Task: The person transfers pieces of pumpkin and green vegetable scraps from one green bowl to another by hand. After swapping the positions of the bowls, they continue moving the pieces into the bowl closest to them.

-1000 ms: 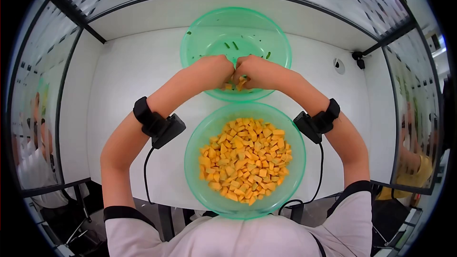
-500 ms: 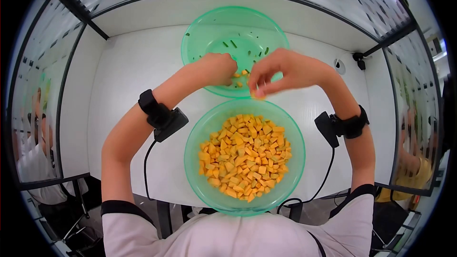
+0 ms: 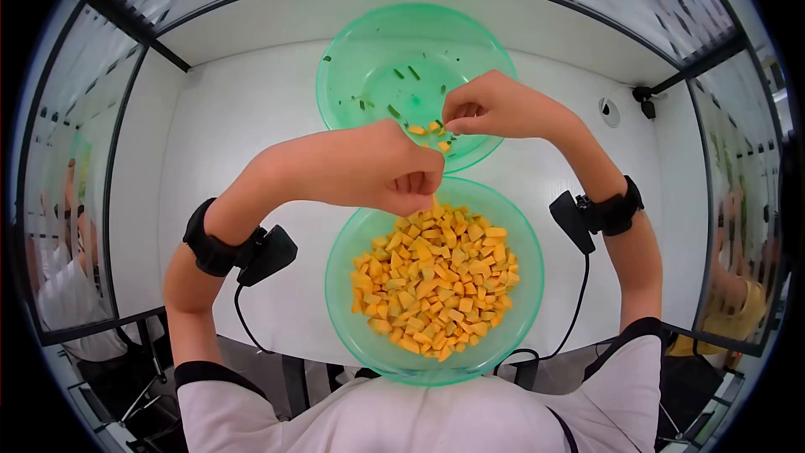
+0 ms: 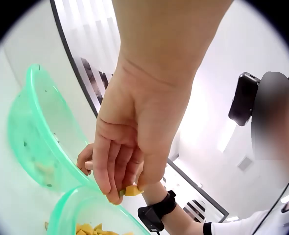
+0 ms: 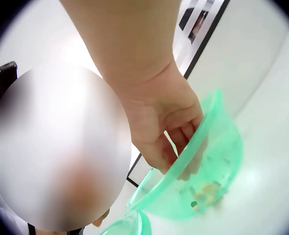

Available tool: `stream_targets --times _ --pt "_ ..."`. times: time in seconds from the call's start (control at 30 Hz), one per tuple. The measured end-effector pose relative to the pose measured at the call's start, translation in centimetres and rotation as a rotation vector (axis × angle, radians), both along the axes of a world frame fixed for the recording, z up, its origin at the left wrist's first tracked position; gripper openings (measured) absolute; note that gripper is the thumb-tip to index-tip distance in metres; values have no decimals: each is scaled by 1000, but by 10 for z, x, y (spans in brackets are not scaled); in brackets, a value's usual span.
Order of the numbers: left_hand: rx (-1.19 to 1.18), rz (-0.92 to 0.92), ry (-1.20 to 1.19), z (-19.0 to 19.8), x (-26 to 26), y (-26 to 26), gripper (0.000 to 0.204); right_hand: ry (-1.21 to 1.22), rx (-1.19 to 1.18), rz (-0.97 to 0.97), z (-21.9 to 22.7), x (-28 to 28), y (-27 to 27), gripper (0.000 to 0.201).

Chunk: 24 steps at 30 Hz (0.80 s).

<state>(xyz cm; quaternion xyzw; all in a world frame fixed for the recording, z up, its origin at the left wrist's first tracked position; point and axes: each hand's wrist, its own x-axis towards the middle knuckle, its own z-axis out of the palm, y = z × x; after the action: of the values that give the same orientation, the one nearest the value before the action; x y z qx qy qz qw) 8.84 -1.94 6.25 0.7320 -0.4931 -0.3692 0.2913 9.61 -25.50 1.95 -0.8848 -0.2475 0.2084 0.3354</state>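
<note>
My left hand [image 3: 369,169] is over the far rim of the near green bowl [image 3: 344,331], pinching a yellow-orange pumpkin cube [image 4: 132,190] between thumb and fingertips. A heap of the same diced pumpkin [image 3: 432,285] fills that bowl's middle. Beyond it stands a second translucent green bowl [image 3: 352,42], where a few pumpkin cubes [image 3: 417,129] lie among cut green bits [image 3: 393,111]. My right hand [image 3: 495,105] reaches into this far bowl with bent fingers, fingertips right at the cubes. The bowl's rim partly covers those fingers in the right wrist view; I cannot tell whether they hold a cube.
Both bowls stand on a white table [image 3: 226,109] with low white walls and black-framed panels around it. Black wrist cameras [image 3: 268,256] are strapped to both forearms, their cables hanging toward the front edge. A round white fitting [image 3: 610,112] sits at the table's back right.
My left hand has come out of the far bowl toward me with a pumpkin cube. My right hand swung out over the gap between the bowls, then returned to the far bowl.
</note>
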Motion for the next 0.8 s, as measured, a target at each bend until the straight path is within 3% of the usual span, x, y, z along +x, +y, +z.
stream_targets --times 0.23,0.37,0.47,0.57,0.8 --pt "-15 390 -117 -17 38 2 12 -54 -74 -54 -7 4 7 16" --pt "-63 450 -195 -30 45 4 11 -60 -118 -95 -11 5 8 13" --pt "-138 407 -252 -44 53 5 12 -175 -125 -10 -33 13 3 11" --pt "-5 381 -219 -41 55 4 11 -177 -227 -14 -33 12 15 15" --pt "-34 357 -260 -54 59 8 7 -214 -398 15 -37 14 30 11"
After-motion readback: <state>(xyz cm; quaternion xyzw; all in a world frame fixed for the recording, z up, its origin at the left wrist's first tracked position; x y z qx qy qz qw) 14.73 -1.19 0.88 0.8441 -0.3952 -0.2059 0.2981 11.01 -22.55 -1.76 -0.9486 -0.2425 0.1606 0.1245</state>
